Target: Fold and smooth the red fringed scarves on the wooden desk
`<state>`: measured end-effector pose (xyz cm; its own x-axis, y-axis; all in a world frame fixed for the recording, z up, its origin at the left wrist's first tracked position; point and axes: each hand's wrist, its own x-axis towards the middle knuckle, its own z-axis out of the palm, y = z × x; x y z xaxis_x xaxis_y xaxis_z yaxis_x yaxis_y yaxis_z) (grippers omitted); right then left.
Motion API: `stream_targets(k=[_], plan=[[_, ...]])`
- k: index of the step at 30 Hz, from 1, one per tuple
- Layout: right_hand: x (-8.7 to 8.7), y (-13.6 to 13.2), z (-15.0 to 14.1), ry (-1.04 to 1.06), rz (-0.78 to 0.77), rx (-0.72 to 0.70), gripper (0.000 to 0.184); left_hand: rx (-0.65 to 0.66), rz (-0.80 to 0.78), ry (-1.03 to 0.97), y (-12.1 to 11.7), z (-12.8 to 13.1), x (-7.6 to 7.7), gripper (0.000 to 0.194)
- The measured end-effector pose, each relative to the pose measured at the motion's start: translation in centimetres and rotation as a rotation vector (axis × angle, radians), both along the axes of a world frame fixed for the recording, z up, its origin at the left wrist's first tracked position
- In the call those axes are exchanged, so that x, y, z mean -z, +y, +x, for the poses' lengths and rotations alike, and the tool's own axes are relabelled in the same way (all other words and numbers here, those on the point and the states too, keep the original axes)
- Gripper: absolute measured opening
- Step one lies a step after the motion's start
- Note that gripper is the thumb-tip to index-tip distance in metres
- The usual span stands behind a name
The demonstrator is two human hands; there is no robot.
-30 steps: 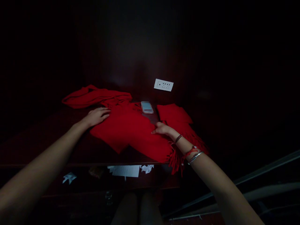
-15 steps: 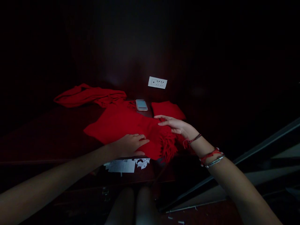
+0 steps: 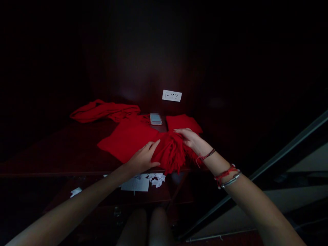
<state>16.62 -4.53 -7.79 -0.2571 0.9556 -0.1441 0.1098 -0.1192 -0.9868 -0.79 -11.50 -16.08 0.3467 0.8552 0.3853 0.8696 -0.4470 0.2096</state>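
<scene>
Two knees [image 3: 159, 222] nearest, dim, beneath a lower shelf with a pale sheet [image 3: 135, 184] and crumpled paper [image 3: 157, 180]. Above, along the front edge of a dark red-brown surface [image 3: 51, 150], the left hand [image 3: 143, 159] against the near side of a fringed red cloth [image 3: 128, 136], thumb and fingers parted; impossible to tell whether pinching any fabric. Long axis of the cloth roughly left to right, flat panel to the left, bunched fringe [image 3: 173, 153] at the right end, between both hands. Across that end, on its far right side, the right hand [image 3: 191, 138], fingers curved over the fringe, grip unclear. Farther back, another red cloth [image 3: 102, 112], a blurred light-blue item [image 3: 155, 119] and a folded red piece [image 3: 183, 122]; beyond, a white wall socket [image 3: 172, 96].
</scene>
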Motion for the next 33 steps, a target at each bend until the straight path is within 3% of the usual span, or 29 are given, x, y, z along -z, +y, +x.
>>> stream_targets(k=[3,5,9,12,15,17,21,25,28,33], plan=[[1.5,1.2,0.5,-0.086,-0.006,0.071,0.020,0.104,0.012,0.160,0.2,0.2,-0.6,0.042],[1.9,1.5,0.9,-0.168,0.016,0.032,0.029,0.222,0.000,0.273,0.4,0.3,-1.0,0.034],[1.2,1.3,1.9,-0.379,0.046,-0.170,0.057,0.401,-0.040,0.399,1.6,-0.1,-2.0,0.032],[0.3,0.9,2.5,-0.346,-0.040,-0.333,0.067,0.496,-0.071,0.458,2.5,-0.3,-2.4,0.046],[0.1,0.6,2.6,-0.220,-0.114,-0.417,0.062,0.445,-0.007,0.444,3.0,-0.3,-2.1,0.046],[0.2,0.4,2.4,-0.118,-0.120,-0.385,0.055,0.414,0.019,0.366,3.1,-0.4,-1.9,0.038],[-0.1,-0.2,2.5,0.078,-0.106,-0.298,0.038,0.352,-0.004,0.052,2.8,-2.5,-2.1,0.025],[-0.8,-1.0,2.6,0.217,-0.132,-0.248,0.026,0.176,0.014,-0.176,1.5,-4.8,-2.5,0.033],[0.0,-0.9,2.3,0.138,-0.095,-0.249,0.017,0.193,0.002,-0.003,0.4,-4.4,-1.9,0.042],[2.7,-0.3,2.2,-0.251,0.006,-0.188,0.006,0.198,0.063,0.350,-0.2,-1.9,-1.1,0.037]])
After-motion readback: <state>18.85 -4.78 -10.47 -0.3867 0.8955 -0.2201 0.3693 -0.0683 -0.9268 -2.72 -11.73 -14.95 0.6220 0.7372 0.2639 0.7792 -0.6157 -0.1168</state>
